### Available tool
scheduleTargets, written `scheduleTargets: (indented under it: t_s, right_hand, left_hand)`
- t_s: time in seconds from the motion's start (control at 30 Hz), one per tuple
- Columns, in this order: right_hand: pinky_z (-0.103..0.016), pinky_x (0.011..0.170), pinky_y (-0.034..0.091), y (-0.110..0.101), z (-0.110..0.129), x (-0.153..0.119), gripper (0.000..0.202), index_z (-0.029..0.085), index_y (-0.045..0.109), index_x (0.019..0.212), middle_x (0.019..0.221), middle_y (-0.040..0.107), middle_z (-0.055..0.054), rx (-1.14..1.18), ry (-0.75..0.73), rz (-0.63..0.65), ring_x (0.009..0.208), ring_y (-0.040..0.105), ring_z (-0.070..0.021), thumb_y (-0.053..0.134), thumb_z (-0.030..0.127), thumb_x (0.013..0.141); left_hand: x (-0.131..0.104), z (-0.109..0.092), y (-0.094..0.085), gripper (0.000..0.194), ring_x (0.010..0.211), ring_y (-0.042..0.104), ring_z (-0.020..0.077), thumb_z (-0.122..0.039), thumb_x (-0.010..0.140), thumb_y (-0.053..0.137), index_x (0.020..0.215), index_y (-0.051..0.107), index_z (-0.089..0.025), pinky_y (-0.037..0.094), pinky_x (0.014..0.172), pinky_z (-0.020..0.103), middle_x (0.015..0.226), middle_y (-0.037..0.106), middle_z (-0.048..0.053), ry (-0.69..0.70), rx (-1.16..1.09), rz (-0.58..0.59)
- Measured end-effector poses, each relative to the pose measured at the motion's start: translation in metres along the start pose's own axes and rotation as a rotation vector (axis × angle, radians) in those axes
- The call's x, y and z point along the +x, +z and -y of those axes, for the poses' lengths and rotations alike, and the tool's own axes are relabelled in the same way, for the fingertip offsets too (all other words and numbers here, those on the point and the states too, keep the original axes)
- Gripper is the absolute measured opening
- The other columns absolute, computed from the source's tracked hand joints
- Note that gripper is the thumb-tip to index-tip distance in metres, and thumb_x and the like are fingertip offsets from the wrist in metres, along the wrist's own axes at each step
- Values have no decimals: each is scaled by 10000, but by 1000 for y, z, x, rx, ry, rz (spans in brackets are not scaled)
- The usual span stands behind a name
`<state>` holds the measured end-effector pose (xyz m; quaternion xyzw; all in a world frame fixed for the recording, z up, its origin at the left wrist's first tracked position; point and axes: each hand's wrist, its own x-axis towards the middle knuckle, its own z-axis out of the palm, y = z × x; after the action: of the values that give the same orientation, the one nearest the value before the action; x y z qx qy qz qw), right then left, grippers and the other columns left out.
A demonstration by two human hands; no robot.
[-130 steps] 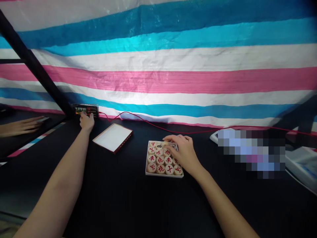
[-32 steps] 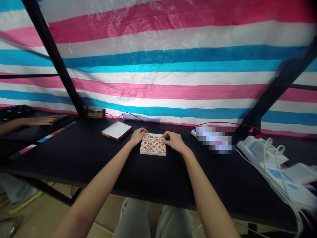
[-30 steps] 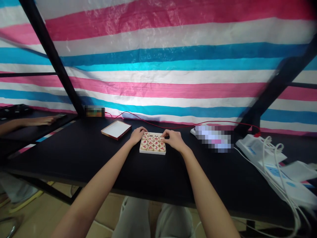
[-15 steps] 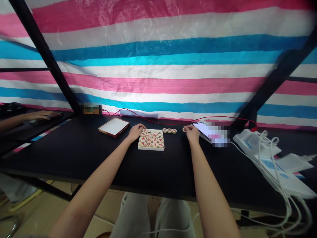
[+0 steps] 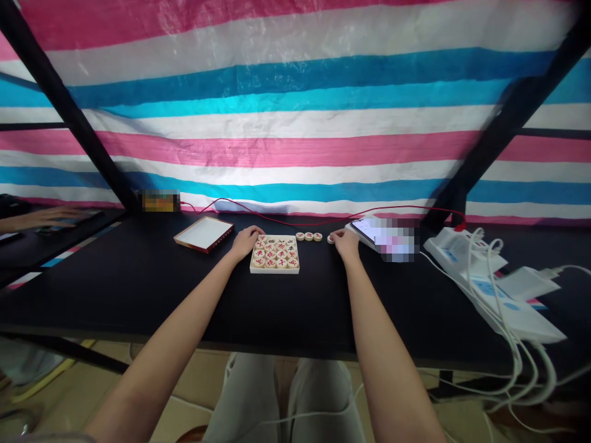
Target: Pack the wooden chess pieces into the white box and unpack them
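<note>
A shallow white box [image 5: 274, 271] on the black table holds rows of round xiangqi pieces with red and black characters. My left hand [image 5: 246, 242] is at its far left corner, fingers bent over the edge and gripping it. To the right of the box, three pieces [image 5: 309, 236] lie side by side in a short row. My right hand [image 5: 347, 242] pinches another xiangqi piece [image 5: 330, 239] at the tabletop, just right of that row. My thumb and fingers partly hide this piece.
An upturned box lid [image 5: 204, 235] lies to the left. A phone [image 5: 369, 232] rests beyond my right hand. Farther right is a white power strip [image 5: 494, 289] with tangled cables. A red cable [image 5: 277, 220] runs along the back. At far left is another person's hand [image 5: 55, 216].
My right hand has brought its piece leftward, nearer the row of three. My left hand stays at the box corner. The whole view has shifted slightly.
</note>
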<state>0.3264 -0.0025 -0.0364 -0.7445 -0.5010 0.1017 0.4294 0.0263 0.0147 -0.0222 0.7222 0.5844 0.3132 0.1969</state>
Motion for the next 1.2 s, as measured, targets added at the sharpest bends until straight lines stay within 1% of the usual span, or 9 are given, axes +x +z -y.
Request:
scheduleTargets:
  t_s: [0.3, 0.53, 0.7, 0.8, 0.87, 0.93, 1.07, 1.13, 1.2]
  right_hand:
    - [-334, 761, 438, -2, 7, -5, 138, 151, 658, 690, 706, 653, -73, 47, 1, 22, 719, 598, -200, 567, 256, 697]
    - [-299, 709, 446, -5, 9, -1, 152, 160, 659, 678, 643, 643, -25, 95, 59, 82, 649, 598, -173, 710, 229, 553]
    - [-299, 736, 433, -8, 13, -6, 121, 142, 661, 729, 681, 651, -47, 95, 37, 58, 693, 600, -181, 654, 197, 621]
    - [-322, 755, 418, -10, 22, -14, 156, 156, 659, 808, 802, 663, -76, 82, 16, 6, 782, 593, -206, 557, 240, 727]
    - [-331, 765, 409, -9, 33, -21, 196, 179, 652, 868, 887, 657, -74, 73, -41, -20, 830, 579, -213, 498, 256, 774]
    - [-320, 766, 408, -5, 46, -31, 211, 193, 643, 912, 933, 648, -59, 88, -178, 20, 817, 570, -194, 477, 240, 790]
    - [-299, 803, 397, 7, 70, -50, 226, 216, 636, 973, 971, 634, -28, 120, -555, 279, 846, 547, -168, 496, 205, 796]
    - [-320, 840, 379, 11, 77, -57, 211, 232, 641, 978, 1007, 625, -24, 96, -657, 376, 924, 521, -186, 508, 250, 815]
    - [-342, 864, 362, 14, 78, -60, 209, 237, 647, 972, 1035, 618, -28, 78, -683, 416, 969, 499, -201, 503, 302, 835]
  left_hand:
    - [-1, 1, 0, 300, 859, 587, 183, -206, 781, 365, 834, 660, -188, 440, 770, 276, 904, 678, 41, 12, -9, -3]
    - [-2, -1, 0, 305, 859, 585, 185, -190, 781, 360, 825, 661, -185, 437, 776, 279, 901, 678, 41, 4, -3, -4]
    - [-2, -1, 0, 278, 858, 578, 175, -184, 796, 357, 824, 634, -184, 425, 797, 276, 906, 663, 38, 6, -17, 11]
    - [-3, 2, -5, 196, 847, 560, 178, -258, 813, 406, 826, 579, -169, 419, 789, 284, 923, 628, 62, 28, 33, -58]
    - [-5, 5, -10, 207, 809, 544, 184, -340, 818, 428, 783, 539, -169, 413, 758, 294, 889, 602, 70, 41, 97, -122]
    - [-6, 7, -14, 260, 752, 534, 182, -387, 832, 397, 723, 514, -183, 403, 714, 294, 806, 588, 53, 36, 128, -82]
    - [-9, 4, -16, 268, 731, 537, 178, -403, 830, 383, 726, 528, -203, 373, 671, 278, 759, 596, 18, 81, 129, 84]
    - [-10, 2, -14, 246, 757, 539, 174, -391, 831, 382, 780, 540, -211, 369, 673, 271, 801, 608, 11, 121, 121, 110]
    - [-11, 1, -12, 244, 768, 538, 171, -387, 837, 378, 814, 547, -212, 373, 680, 269, 814, 612, 9, 129, 109, 129]
